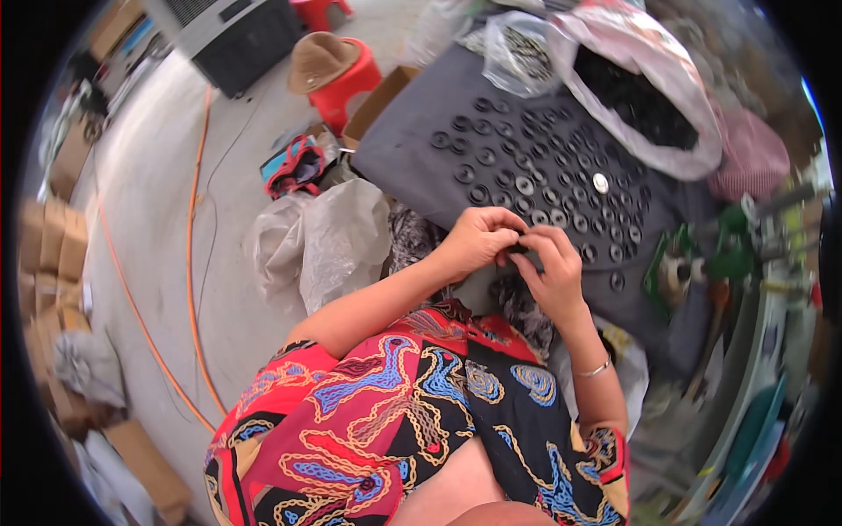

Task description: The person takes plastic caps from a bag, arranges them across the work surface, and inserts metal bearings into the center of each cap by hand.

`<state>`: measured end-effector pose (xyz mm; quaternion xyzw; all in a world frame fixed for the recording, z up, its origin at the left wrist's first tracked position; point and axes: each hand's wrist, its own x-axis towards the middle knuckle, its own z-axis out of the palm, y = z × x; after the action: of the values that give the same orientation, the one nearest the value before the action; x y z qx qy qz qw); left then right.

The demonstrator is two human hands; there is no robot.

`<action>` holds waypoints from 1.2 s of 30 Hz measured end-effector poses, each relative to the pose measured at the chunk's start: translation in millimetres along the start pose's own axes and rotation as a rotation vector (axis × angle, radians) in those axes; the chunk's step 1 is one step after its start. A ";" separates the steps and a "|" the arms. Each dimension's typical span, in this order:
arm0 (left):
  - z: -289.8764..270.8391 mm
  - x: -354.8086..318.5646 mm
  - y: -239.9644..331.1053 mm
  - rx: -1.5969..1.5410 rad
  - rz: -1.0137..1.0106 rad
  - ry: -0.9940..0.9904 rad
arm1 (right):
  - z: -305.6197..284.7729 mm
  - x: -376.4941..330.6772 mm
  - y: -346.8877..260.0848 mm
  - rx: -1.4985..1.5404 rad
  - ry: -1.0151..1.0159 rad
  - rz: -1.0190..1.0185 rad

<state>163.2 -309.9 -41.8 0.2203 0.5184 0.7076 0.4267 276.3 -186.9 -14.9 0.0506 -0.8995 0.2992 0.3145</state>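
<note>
Round pieces (524, 186) black, several with pale grey centres; oval piece (600, 182) white; held piece (517, 248) apparently black, though largely hidden. Counter (403, 145) plain slate grey. Open sack (636, 48) white tinged with pink, its contents (631, 101) black. Shirt (395, 394) in red and black panels, patterned with blue motifs outlined in tan, chain-like lines. Bracelet (594, 368) silver. Hat (320, 61) brown; stool (355, 77) red; hose (191, 263) orange; floor (149, 219) pale grey.
</note>
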 end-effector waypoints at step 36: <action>-123.9 143.7 60.7 1.161 0.674 0.504 | -105.0 -94.4 46.3 -0.540 0.116 0.677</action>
<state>-30.5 -263.9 -49.9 0.3897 0.7976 0.4405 -0.1339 394.8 -98.4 -29.2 -0.3480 -0.8922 0.1416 0.2505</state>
